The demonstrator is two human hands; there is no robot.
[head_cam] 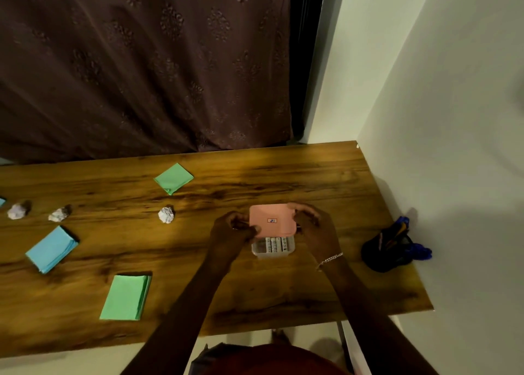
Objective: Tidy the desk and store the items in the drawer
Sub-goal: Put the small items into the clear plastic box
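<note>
The left hand [236,227] pinches the left edge of a pink lid [272,220], fingers curled tight, and the right hand [309,221] curls round its right edge likewise. The lid covers the far part of a small clear box [273,247] of white pieces, which sits on the desk [312,176] at six o'clock from the lid. I'd judge the box is being closed for storing. Next the lid wants seating square. No drawer shows. A dark pen holder [388,249] stands at three o'clock.
</note>
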